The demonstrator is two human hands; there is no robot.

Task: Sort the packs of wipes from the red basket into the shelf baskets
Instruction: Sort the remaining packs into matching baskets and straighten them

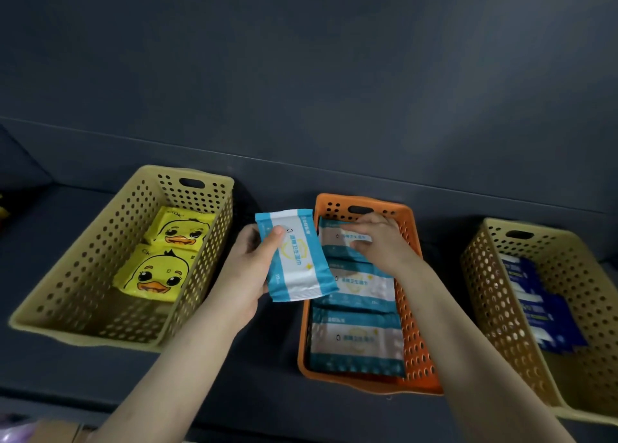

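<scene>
While the left hand (247,265) pinches a likely light, squashy pack (297,258) by its edge, the right hand (384,242) has an unclear hold on a second pack (337,242).

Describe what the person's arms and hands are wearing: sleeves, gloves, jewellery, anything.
Nothing worn shows. The left hand and right hand are ungloved, with no ring in view. The left forearm and right forearm carry no sleeve, watch or bracelet down to the picture's lower edge; higher up is out of view.
</scene>
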